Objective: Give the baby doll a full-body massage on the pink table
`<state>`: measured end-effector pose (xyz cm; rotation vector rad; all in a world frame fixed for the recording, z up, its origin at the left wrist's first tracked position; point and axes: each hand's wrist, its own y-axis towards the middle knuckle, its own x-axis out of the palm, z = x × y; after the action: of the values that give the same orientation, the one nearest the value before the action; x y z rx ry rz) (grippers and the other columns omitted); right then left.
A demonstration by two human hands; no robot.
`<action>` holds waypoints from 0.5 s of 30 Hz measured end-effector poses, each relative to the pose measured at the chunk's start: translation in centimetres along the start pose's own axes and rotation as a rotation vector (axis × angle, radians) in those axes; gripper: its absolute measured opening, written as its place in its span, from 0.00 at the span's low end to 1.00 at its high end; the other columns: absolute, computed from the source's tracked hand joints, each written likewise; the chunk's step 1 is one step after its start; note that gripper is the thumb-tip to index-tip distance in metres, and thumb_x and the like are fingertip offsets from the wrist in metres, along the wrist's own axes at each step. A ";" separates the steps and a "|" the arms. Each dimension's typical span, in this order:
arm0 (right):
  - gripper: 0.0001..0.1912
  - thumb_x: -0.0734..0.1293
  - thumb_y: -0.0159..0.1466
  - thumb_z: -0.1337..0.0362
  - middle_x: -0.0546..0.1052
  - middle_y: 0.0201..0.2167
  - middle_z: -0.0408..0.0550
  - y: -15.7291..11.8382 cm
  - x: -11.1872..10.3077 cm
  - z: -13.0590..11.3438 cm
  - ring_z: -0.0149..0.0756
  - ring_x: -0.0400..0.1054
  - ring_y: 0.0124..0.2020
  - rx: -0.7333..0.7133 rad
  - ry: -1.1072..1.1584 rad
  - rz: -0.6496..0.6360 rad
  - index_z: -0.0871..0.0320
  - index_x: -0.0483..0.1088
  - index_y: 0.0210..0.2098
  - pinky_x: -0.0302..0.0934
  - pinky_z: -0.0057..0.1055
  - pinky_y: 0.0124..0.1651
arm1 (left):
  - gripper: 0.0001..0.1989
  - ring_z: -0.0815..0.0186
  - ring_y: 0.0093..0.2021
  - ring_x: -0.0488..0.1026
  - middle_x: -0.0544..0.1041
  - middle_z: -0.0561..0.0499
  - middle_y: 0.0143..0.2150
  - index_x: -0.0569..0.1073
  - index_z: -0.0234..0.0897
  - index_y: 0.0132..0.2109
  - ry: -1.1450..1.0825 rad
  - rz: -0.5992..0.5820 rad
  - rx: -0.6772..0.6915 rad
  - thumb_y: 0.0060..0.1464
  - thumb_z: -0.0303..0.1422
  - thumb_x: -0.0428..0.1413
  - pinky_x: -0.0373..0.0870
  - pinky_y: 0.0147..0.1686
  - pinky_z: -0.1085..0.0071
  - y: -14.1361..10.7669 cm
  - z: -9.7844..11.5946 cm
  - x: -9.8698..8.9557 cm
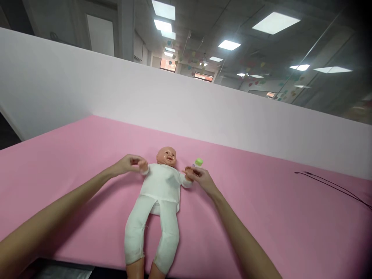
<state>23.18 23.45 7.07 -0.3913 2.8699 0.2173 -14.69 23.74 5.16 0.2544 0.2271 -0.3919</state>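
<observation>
A baby doll [161, 184] in a white top and white trousers lies on its back, head toward the far wall and feet at the near edge. My left hand [130, 163] is closed on the doll's hand [143, 166] at the left of its body. On the other side, my right hand [202, 178] grips the doll's other hand [189, 173] between thumb and fingers. Both doll arms are bent out from the body. Just behind my right hand is a small container with a green cap [198, 161], its lower part mostly hidden.
The doll lies on a pink padded surface [252, 205]. A white partition [186, 104] runs along the back and left. Thin black cables [334, 186] trail over the right side. Beyond the partition are ceiling lights and a large room.
</observation>
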 end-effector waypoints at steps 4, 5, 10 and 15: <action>0.11 0.76 0.58 0.58 0.82 0.42 0.49 -5.0 -0.4 0.2 0.45 0.74 0.46 -0.075 -0.280 -0.378 0.51 0.83 0.41 0.66 0.38 0.52 | 0.10 0.53 0.50 0.77 0.81 0.43 0.48 0.84 0.43 0.43 0.238 -0.309 0.121 0.53 0.35 0.63 0.71 0.52 0.61 -4.7 0.4 0.7; 0.10 0.75 0.59 0.59 0.82 0.43 0.49 -5.8 -0.2 0.5 0.45 0.73 0.48 -0.104 -0.320 -0.414 0.50 0.83 0.41 0.65 0.38 0.54 | 0.10 0.53 0.49 0.77 0.81 0.43 0.48 0.85 0.44 0.43 0.251 -0.336 0.135 0.55 0.34 0.62 0.72 0.50 0.62 -5.4 0.2 0.9; 0.10 0.74 0.60 0.59 0.81 0.43 0.48 -4.8 0.6 1.0 0.43 0.73 0.46 -0.099 -0.233 -0.302 0.50 0.82 0.42 0.65 0.36 0.51 | 0.12 0.50 0.50 0.77 0.82 0.44 0.47 0.85 0.43 0.44 0.138 -0.167 0.058 0.51 0.39 0.66 0.72 0.51 0.60 -4.6 -0.9 1.1; 0.17 0.73 0.58 0.50 0.83 0.38 0.50 2.5 1.4 0.5 0.41 0.73 0.39 0.039 -0.024 0.222 0.58 0.81 0.37 0.66 0.31 0.39 | 0.20 0.56 0.43 0.77 0.82 0.46 0.40 0.83 0.37 0.39 -0.100 0.256 -0.103 0.47 0.49 0.68 0.72 0.43 0.66 2.0 -0.3 1.1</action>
<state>21.23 25.55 6.49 -0.0610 2.8864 0.2029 -12.98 25.20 4.94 0.1589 0.1137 -0.1384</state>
